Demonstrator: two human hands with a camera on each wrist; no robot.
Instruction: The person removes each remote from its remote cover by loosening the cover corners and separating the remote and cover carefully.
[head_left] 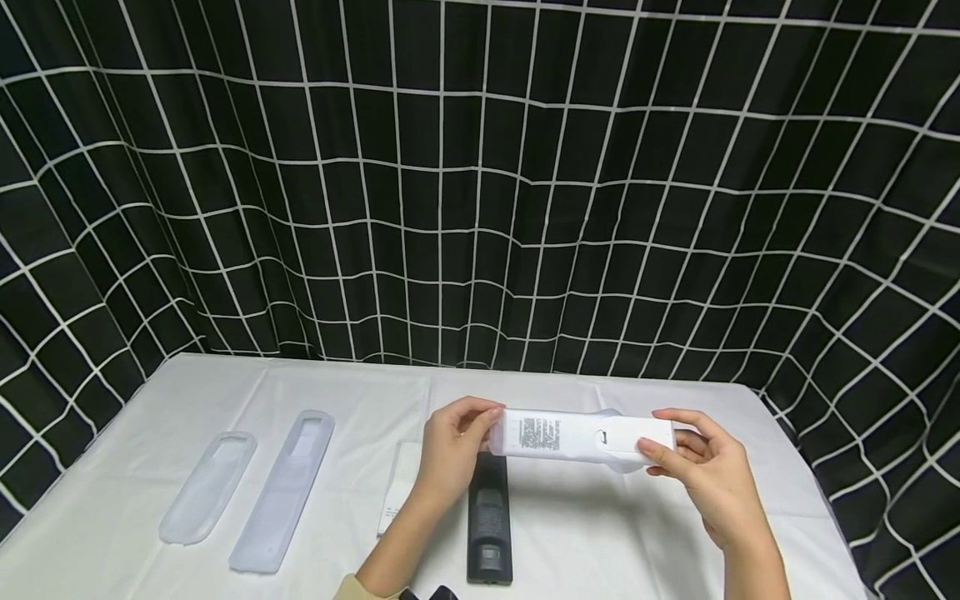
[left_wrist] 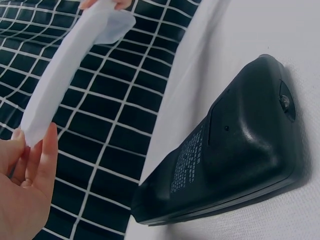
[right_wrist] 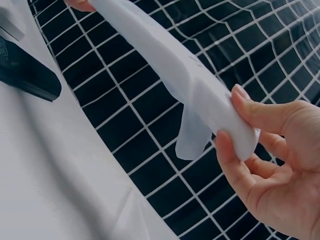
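Held level above the table is a white remote control [head_left: 637,436], its back with printed text and battery cover facing up. A translucent silicone sleeve [head_left: 498,432] covers its left part, and the sleeve's loose edge [right_wrist: 194,134] flares out near the right end. My left hand [head_left: 450,450] pinches the sleeved left end between thumb and fingers. The bare right end is gripped by my right hand [head_left: 716,475], thumb on one face and fingers on the other. Below the left hand a black remote control [head_left: 490,525] lies face down on the table.
Two empty translucent sleeves, a short one [head_left: 208,487] and a longer one [head_left: 283,492], lie on the left of the white-clothed table [head_left: 600,542]. A white item with small print [head_left: 403,467] is partly hidden behind my left arm. A black gridded curtain [head_left: 480,183] surrounds the table.
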